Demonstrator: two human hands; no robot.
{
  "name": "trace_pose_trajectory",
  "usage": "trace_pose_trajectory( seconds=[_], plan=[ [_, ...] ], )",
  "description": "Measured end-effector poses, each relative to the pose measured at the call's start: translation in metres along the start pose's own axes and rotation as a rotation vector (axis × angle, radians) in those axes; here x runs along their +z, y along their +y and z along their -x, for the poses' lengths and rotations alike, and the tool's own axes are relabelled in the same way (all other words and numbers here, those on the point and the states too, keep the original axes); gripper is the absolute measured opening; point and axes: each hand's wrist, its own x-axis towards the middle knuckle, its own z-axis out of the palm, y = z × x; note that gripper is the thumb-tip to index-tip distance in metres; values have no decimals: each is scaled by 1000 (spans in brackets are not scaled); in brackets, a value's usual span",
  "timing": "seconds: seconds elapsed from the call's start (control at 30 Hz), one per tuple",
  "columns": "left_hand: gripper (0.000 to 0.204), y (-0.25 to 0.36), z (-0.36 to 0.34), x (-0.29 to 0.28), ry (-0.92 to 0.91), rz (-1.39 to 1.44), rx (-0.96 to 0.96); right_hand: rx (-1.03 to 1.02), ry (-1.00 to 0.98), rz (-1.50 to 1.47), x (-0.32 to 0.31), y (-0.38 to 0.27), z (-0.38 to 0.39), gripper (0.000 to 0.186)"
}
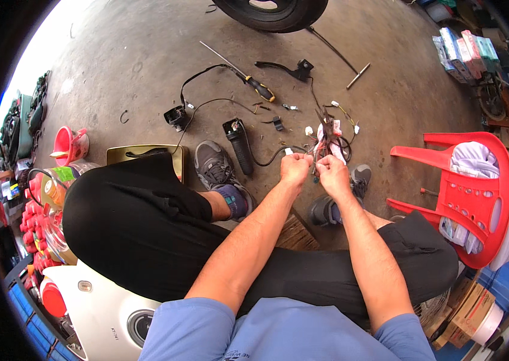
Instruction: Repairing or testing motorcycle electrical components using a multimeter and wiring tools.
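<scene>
My left hand [295, 169] and my right hand [332, 171] meet at a tangled bundle of wires [328, 143], both with fingers pinched on thin wire ends. Pliers [325, 123] and a white-and-red bag or cloth [337, 133] lie among the wires just beyond my fingers, partly hidden. A black handlebar grip [239, 147] with a cable lies left of my hands, near a black switch housing [176, 119]. A brake lever assembly [302, 70], a yellow-and-black screwdriver [260, 88] and small connectors [290, 107] are spread on the concrete floor [134, 90].
A wheel [290, 18] and T-handle tool [358, 76] are ahead. A red chair [471, 198] with pale cloth is at right. An olive tray [177, 168], red bucket [77, 144] and white casing [98, 301] are at left. A wooden block [299, 234] lies between my shoes.
</scene>
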Motion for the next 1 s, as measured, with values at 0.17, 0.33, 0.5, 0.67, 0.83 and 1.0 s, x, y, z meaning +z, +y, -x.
trace_pose_trajectory(
  seconds=[0.17, 0.33, 0.5, 0.67, 0.83, 1.0],
  plan=[
    [12, 5, 4, -4, -30, -5, -5, 269, -207, -439, -6, -5, -2, 9],
    [17, 4, 3, -4, -47, 2, -1, 368, -285, -564, -12, -6, -2, 10],
    [19, 6, 5, -2, -58, -12, -11, 442, -343, -646, -16, -4, -2, 9],
    [19, 12, 10, -3, -55, -14, -23, 319, -309, -524, -13, -7, 0, 9],
    [19, 11, 8, -5, -65, 6, -37, 294, -277, -493, -12, -7, 1, 12],
    [19, 12, 9, -5, -73, 18, -30, 283, -280, -519, -15, -10, 1, 16]
  ],
)
